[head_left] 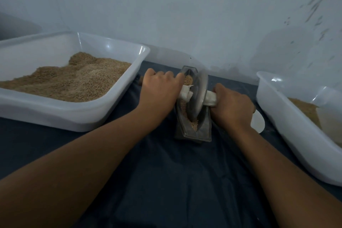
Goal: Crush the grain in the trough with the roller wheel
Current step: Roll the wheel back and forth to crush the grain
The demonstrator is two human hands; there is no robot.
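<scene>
A narrow metal trough point(205, 130) lies lengthwise on the dark cloth, with brown grain point(189, 80) inside it. A grey metal roller wheel point(199, 93) stands on edge in the trough, about midway along. A handle wrapped in white cloth point(211, 98) runs through the wheel's centre. My left hand point(159, 87) grips the handle's left end. My right hand point(232, 105) grips its right end. Both hands' fingers curl round the wrapped handle and hide its ends.
A large white plastic tub point(103, 109) of brown grain stands at the left. Another white tub point(288, 116) with some grain stands at the right. A small white round object point(258, 122) lies behind my right hand. A pale wall rises just past the trough.
</scene>
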